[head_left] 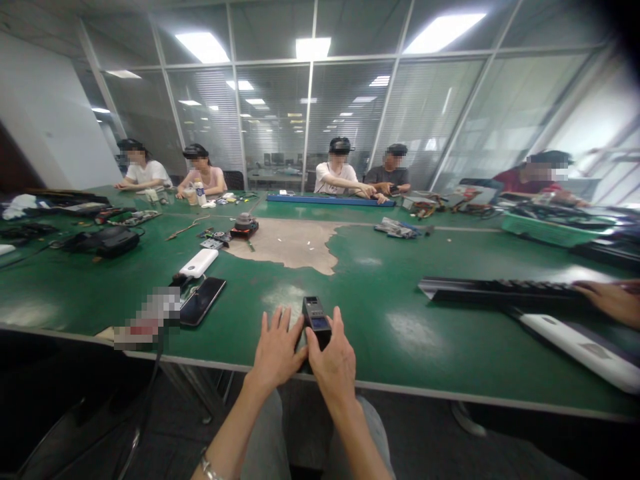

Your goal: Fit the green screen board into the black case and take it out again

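A small black box-shaped device with a little screen on its face stands near the front edge of the green table. My right hand is closed around its right side, thumb on the near left and fingers along the right. My left hand lies palm down on the tabletop just left of the device, fingers spread, its thumb and index finger close to the device's side. Whether they touch it, I cannot tell. The lower part of the device is partly hidden by my right thumb and fingers.
A black phone and a white power bank lie to the left. On the right, another person's hand touches a long black rail, with a white elongated device nearby. Several people sit across the table.
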`<state>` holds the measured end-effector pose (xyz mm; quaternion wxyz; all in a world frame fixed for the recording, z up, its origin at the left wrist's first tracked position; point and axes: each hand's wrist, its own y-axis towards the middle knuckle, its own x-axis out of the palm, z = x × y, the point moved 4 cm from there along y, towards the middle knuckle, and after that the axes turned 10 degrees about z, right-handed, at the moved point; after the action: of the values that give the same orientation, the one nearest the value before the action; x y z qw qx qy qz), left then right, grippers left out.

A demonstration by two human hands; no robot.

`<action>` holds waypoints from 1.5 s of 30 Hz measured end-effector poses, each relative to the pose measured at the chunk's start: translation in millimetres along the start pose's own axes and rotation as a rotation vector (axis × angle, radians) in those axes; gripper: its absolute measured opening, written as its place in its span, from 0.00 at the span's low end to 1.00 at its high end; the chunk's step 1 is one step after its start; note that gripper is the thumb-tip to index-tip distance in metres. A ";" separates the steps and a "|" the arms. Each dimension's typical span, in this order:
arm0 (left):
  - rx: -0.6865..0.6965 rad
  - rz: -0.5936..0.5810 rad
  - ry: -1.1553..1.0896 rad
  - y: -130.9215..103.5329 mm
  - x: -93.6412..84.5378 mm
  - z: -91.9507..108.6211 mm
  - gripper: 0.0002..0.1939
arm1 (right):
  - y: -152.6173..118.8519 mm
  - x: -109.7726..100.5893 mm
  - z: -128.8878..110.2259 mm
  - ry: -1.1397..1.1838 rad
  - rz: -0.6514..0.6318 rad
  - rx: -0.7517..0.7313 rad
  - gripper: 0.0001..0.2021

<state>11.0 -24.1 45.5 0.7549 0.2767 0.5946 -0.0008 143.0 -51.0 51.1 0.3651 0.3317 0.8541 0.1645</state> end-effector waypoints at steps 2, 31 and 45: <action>-0.001 -0.003 -0.002 0.2 0.0 0.2 0.30 | 0.0 -0.2 -0.1 -0.002 -0.011 0.005 0.37; -0.021 -0.015 -0.039 1.4 -3.6 3.0 0.35 | 49.6 -38.0 71.5 -0.033 0.188 0.082 0.41; -0.029 -0.028 -0.038 1.7 -4.9 4.7 0.34 | 44.7 -32.4 85.4 -0.065 0.235 0.035 0.45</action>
<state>14.3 -26.3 51.3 0.7701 0.2572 0.5838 -0.0083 242.2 -37.5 33.1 0.3648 0.4412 0.7998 0.1803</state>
